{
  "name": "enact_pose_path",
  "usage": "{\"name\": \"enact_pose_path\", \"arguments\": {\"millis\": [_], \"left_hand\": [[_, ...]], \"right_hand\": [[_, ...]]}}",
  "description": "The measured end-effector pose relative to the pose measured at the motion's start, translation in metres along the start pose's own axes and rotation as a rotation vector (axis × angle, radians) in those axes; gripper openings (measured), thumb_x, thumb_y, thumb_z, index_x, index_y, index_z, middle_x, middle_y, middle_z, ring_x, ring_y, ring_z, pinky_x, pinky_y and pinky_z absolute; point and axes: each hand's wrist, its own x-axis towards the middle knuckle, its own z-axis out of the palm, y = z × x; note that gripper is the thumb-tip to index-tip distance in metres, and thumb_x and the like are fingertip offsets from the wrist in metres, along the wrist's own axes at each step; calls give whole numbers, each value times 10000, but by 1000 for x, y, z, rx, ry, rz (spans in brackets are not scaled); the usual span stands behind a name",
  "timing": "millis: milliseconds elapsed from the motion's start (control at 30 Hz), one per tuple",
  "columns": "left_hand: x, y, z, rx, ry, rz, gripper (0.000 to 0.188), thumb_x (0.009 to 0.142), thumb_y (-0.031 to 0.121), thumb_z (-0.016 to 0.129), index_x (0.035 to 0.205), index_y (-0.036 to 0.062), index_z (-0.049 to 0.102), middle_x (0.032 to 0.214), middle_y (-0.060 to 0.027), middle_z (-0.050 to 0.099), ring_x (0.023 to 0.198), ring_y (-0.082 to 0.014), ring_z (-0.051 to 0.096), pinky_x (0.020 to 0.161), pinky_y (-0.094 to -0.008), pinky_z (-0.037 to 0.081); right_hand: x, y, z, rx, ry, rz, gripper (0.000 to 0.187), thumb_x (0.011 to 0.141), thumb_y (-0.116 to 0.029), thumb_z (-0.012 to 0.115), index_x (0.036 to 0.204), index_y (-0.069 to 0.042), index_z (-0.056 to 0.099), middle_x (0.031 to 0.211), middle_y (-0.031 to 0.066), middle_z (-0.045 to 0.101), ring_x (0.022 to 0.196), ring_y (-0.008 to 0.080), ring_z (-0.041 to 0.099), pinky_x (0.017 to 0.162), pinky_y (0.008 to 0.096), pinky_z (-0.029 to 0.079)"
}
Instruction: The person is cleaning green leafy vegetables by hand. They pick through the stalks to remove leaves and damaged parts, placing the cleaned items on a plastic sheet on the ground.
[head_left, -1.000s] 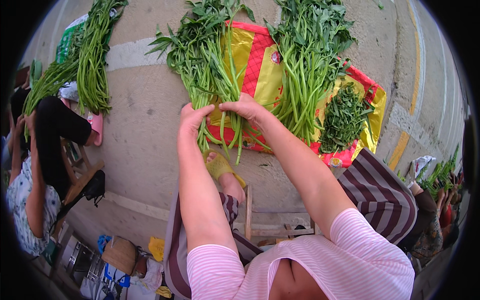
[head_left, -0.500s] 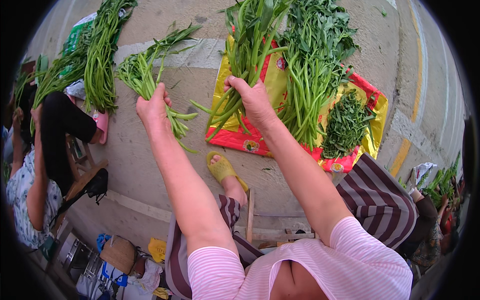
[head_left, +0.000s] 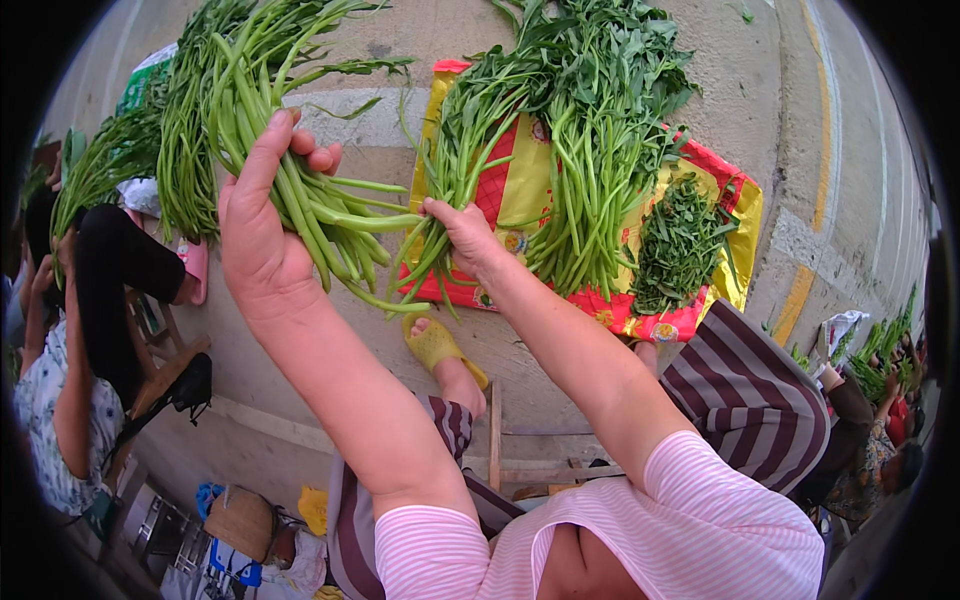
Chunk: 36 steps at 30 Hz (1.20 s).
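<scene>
My left hand (head_left: 265, 230), raised at the left with its thumb up, is wrapped round a thick bunch of water spinach (head_left: 305, 200). Its leaves reach up and away, and its cut stem ends fan out to the right. My right hand (head_left: 463, 235) grips a thinner bunch of water spinach (head_left: 462, 150) near its stem ends, over the left part of a red and yellow plastic sheet (head_left: 525, 165). Some stem ends from the left bunch cross close to my right fingers. Beside this, a large pile of water spinach (head_left: 580, 190) lies on the sheet, leaves pointing away.
A small heap of loose leaves (head_left: 680, 245) lies on the sheet's right part. At the left, a seated person (head_left: 65, 380) handles greens (head_left: 110, 165) beside another long bunch (head_left: 190, 170). My foot in a yellow sandal (head_left: 432, 342) rests below the sheet. More greens (head_left: 885, 350) are at the far right.
My left hand has risen leftward and now holds a thicker bunch instead of the small one. My right hand has come down and left, now holding a thinner bunch low over the sheet.
</scene>
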Motion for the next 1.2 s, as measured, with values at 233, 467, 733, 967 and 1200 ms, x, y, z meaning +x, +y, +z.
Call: {"name": "enact_pose_path", "arguments": {"millis": [233, 467, 733, 967, 1200], "left_hand": [[-19, 6, 32, -159, -88, -131, 202, 917, 133, 671, 1054, -8, 624, 789, -52, 649, 767, -203, 674, 835, -409, 560], [-26, 11, 47, -460, -273, -199, 246, 933, 196, 678, 1056, 2, 591, 751, -10, 601, 681, -141, 585, 895, -403, 536], [-60, -18, 78, -770, -238, -385, 150, 942, 100, 618, 1038, -6, 575, 889, -57, 655, 778, -196, 637, 981, -471, 490], [-183, -35, 105, -675, -405, -397, 232, 936, 54, 592, 1166, 42, 616, 1062, -67, 691, 892, -202, 670, 978, -443, 506], [-291, -20, 109, -425, -575, -188, 313, 930, 35, 590, 1241, 43, 557, 1045, -81, 676, 936, -212, 658, 980, -449, 512]], "right_hand": [[-9, 16, -33, -534, 181, 55, 703, 865, -372, 708, 1338, 92, 474, 1288, 205, 588, 1161, 257, 573, 958, 350, 453], [-123, 7, -46, -394, 109, 145, 388, 949, -239, 595, 1239, 15, 550, 1147, 127, 648, 1010, 184, 644, 799, 315, 522], [-215, 79, -69, -766, -234, 247, 325, 963, -236, 569, 1210, -26, 583, 1048, 70, 680, 886, 144, 673, 746, 295, 535], [-283, 24, -67, -691, -216, -7, 341, 955, -257, 564, 1185, -8, 599, 993, 48, 679, 875, 130, 665, 720, 262, 520], [-374, 57, -120, -1177, -477, -23, 340, 901, -316, 602, 1093, -53, 699, 975, 106, 720, 898, 207, 671, 816, 342, 529]]}}
